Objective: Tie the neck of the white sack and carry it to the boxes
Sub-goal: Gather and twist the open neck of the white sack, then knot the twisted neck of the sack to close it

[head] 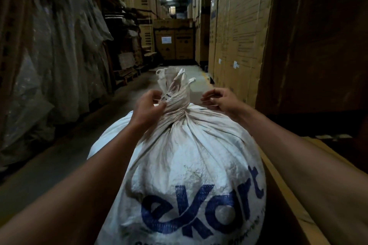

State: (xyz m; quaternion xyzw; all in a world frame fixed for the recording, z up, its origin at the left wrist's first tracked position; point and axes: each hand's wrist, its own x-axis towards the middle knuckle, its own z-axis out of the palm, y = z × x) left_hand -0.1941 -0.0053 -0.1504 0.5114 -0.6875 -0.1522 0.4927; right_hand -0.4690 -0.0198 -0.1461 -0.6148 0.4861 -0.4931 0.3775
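A full white woven sack (189,165) with blue lettering fills the lower middle of the head view. Its neck (176,103) is gathered and twisted into a tight bunch, with loose ends sticking up. My left hand (149,105) touches the left side of the neck, fingers curled against the fabric. My right hand (218,99) hovers just right of the neck, fingers bent and apart from the cloth, holding nothing I can make out. No cord is visible around the neck.
Tall stacked cardboard boxes (239,35) line the right side of the aisle, and more boxes (174,45) close its far end. Plastic-wrapped goods (49,55) stand on the left. A flat cardboard surface (288,175) lies beside the sack at right. The concrete floor (69,155) runs ahead.
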